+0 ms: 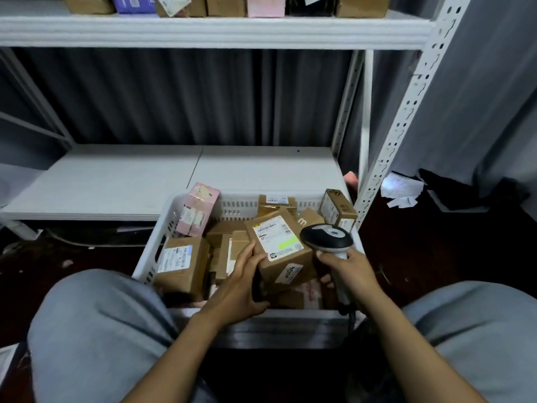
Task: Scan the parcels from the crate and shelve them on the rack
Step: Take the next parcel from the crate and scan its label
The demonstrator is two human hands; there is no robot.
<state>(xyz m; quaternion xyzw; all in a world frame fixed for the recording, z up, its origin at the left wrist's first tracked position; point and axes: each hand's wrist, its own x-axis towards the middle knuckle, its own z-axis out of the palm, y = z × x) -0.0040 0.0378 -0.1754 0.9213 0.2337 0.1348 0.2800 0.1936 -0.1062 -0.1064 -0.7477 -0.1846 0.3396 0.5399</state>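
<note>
A white slatted crate (pixel 151 260) stands on the floor between my knees, filled with several cardboard parcels. My left hand (pixel 241 283) grips a brown parcel (pixel 286 257) by its left side, lifted above the others, its white shipping label facing up. My right hand (pixel 348 271) holds the handle of a barcode scanner (pixel 327 238), whose dark head sits just right of the parcel's label. A pink box (pixel 197 212) leans at the crate's far left corner. The white rack (pixel 186 32) rises behind the crate.
The rack's lower shelf (pixel 116 181) lies just behind the crate. The upper shelf carries a row of boxes (pixel 226 5). A perforated white upright (pixel 406 112) stands at the right. Crumpled paper (pixel 402 189) lies on the dark floor beyond it. My knees flank the crate.
</note>
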